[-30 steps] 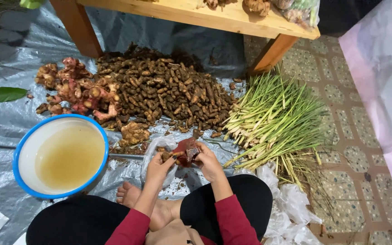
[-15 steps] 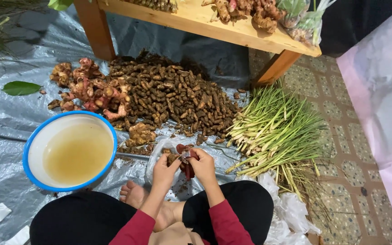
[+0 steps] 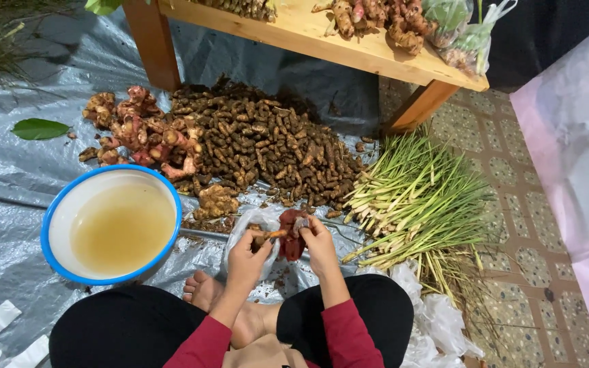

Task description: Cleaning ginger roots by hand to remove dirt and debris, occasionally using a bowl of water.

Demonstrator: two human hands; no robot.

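Seated on the grey plastic sheet [image 3: 8, 184], the person is mid-trim: the right hand [image 3: 318, 247] grips a reddish knobbly rhizome [image 3: 290, 235] while the left hand [image 3: 247, 255] clasps a brown-handled knife [image 3: 267, 235] against it, likely needing steady paring strokes beside the blue-rimmed white basin [image 3: 56, 218].

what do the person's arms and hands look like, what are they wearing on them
Both arms wear long dark red sleeves that end partway down the forearms, leaving the lower forearms and wrists bare. The left hand and right hand are bare: no gloves. No rings, watch or bracelets show. The sleeves look plain, without visible pattern or markings.
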